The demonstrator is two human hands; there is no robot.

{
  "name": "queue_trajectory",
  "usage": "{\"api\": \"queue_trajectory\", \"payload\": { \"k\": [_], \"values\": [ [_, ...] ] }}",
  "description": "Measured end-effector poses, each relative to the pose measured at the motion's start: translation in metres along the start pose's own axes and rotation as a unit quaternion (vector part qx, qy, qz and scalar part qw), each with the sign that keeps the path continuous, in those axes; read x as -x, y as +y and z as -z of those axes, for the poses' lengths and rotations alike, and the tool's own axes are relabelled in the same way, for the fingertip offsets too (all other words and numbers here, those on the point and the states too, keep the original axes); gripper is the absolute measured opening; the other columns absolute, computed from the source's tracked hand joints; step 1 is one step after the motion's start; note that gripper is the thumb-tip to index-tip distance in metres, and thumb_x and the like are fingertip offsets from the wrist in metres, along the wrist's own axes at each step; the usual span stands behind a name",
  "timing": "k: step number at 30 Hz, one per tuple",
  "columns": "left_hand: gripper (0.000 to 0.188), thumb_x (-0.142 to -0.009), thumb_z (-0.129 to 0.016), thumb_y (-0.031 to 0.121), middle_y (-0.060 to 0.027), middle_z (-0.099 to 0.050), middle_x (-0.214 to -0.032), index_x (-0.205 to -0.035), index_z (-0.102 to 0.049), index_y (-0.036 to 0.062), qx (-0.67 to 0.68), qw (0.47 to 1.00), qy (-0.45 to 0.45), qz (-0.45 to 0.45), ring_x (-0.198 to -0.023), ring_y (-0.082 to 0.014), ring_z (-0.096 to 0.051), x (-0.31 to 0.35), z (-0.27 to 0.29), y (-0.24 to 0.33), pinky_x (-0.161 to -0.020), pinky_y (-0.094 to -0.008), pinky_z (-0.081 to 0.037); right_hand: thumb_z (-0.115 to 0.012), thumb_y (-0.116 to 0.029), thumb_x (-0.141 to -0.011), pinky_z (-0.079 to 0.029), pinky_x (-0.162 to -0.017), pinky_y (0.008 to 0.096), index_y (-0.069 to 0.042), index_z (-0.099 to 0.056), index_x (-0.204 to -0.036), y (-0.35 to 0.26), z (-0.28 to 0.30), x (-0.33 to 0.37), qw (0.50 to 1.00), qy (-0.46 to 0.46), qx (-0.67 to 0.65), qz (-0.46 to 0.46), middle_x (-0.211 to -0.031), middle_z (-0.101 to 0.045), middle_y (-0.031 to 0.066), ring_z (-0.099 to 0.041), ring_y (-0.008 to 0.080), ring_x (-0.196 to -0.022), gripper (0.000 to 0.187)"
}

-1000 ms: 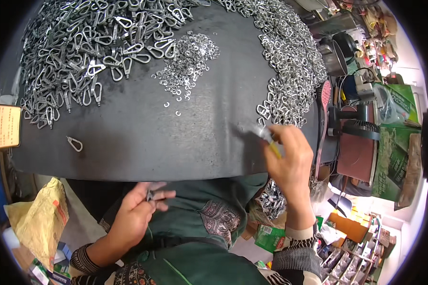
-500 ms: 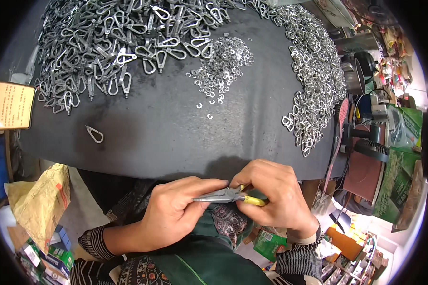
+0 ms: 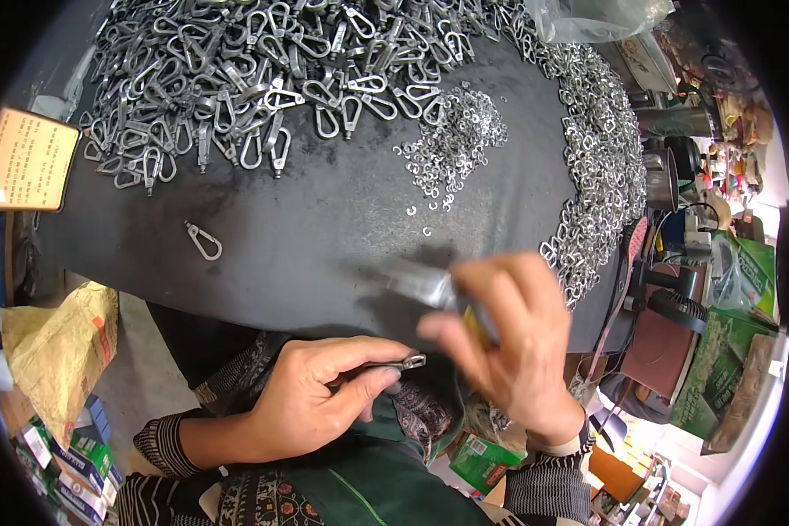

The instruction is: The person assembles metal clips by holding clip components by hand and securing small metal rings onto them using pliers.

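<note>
Just off the table's near edge, my left hand pinches a metal snap hook between thumb and forefinger. Only its end sticks out; the rest is hidden in my fingers. My right hand grips yellow-handled pliers, whose jaws are smeared by motion over the table and point left. They are apart from the held hook. A lone snap hook lies on the dark table at the left. Farther off are a big heap of snap hooks and a small pile of open C-shaped rings.
Along the right side of the table runs a long heap of metal rings. A phone with a page of text stands at the left edge. To the right are a pink fly swatter and a small black fan. A clear plastic bag lies at the far edge.
My right hand has lifted the pliers up and away from my left hand, over the table. The snap hook's end now shows in my left fingers. The view has shifted slightly.
</note>
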State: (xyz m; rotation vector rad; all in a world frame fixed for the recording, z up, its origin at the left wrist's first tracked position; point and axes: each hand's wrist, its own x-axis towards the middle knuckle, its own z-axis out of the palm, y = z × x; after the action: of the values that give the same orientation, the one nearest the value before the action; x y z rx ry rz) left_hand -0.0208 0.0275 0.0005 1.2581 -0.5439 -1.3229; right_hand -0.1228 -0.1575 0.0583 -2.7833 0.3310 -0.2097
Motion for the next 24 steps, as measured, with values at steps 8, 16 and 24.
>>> {"api": "queue_trajectory", "payload": {
  "k": [8,16,24],
  "values": [
    [0.023,-0.093,-0.067,0.007,-0.0023,-0.07,-0.079,-0.115,-0.068,0.0009,0.037,0.999,-0.016,0.02,-0.057,0.0,-0.053,0.01,0.001,-0.014,-0.051,-0.0197,-0.042,-0.076,-0.022,-0.082,-0.039,-0.074,0.0399,-0.009,-0.067,-0.106,0.006,-0.014,-0.017,0.966,0.028,0.257,-0.009,-0.094,-0.056,0.0092,-0.054,0.0271,-0.087,0.029],
    [0.019,-0.094,-0.063,0.001,-0.0093,-0.07,-0.096,-0.112,-0.068,-0.0042,0.007,0.999,-0.05,-0.008,-0.067,-0.0082,-0.063,0.011,0.009,0.001,-0.061,-0.0204,-0.051,-0.075,-0.025,-0.08,-0.036,-0.066,0.0379,-0.008,-0.065,-0.094,0.009,-0.013,-0.016,0.97,0.015,0.241,-0.026,-0.08,-0.049,0.006,-0.05,0.0234,-0.077,0.024],
    [0.021,-0.093,-0.062,-0.003,-0.0057,-0.062,-0.097,-0.112,-0.068,-0.0048,0.178,0.976,-0.004,0.125,-0.067,-0.0053,-0.054,0.009,0.029,0.015,-0.051,-0.0205,-0.038,-0.077,-0.037,-0.072,-0.038,-0.056,0.0333,-0.009,-0.064,-0.088,0.024,0.029,-0.024,0.975,-0.076,0.104,0.182,-0.076,-0.053,0.0024,-0.054,0.0197,-0.067,0.035]
  ]
}}
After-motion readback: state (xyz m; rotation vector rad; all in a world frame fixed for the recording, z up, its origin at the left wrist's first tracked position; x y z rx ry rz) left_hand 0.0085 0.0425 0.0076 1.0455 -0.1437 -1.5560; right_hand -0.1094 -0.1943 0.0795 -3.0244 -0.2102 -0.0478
